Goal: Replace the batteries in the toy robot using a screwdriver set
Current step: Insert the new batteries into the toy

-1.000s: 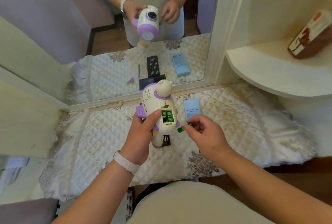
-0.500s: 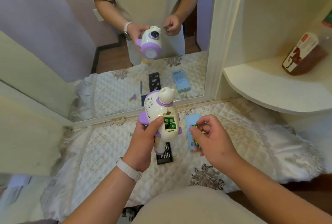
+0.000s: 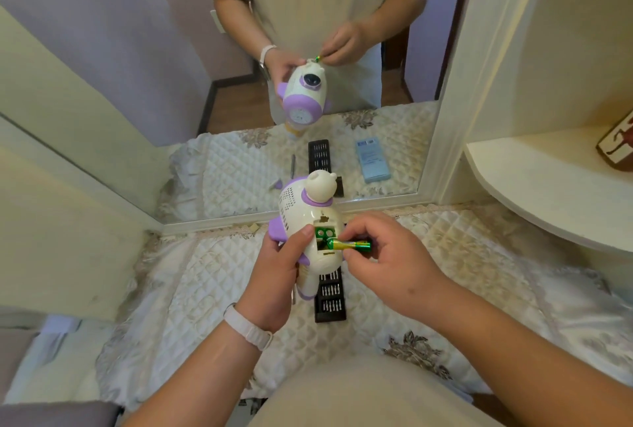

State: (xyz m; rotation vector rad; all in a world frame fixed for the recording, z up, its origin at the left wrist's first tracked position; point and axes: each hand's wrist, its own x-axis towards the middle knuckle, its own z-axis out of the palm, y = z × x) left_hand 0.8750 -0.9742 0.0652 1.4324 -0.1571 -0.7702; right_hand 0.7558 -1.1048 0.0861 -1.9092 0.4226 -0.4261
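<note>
Above the quilted cloth (image 3: 191,289), the toy robot (image 3: 310,217) is held up in the air with its back facing up. Its little battery hole (image 3: 322,244) is open, and two green battery ends (image 3: 322,232) show inside at the top. One green and gold battery (image 3: 349,245) lies across the right edge of the hole, with one end poking in. The right hand (image 3: 387,262) pinches this battery between thumb and fingers, just right of the robot. The left hand (image 3: 277,276) grips the robot from the left side, with its thumb (image 3: 303,234) resting beside the hole. A white band (image 3: 248,327) sits on the left wrist, below the robot. Under the robot, a black tray of screwdriver bits (image 3: 330,301) lies on the cloth, partly hidden by it. Behind the robot stands a mirror (image 3: 137,67), and the robot's face side shows in it. To the right of the robot, well apart, a cream shelf (image 3: 534,207) holds a red and white box (image 3: 616,147) at the edge of the picture.
</note>
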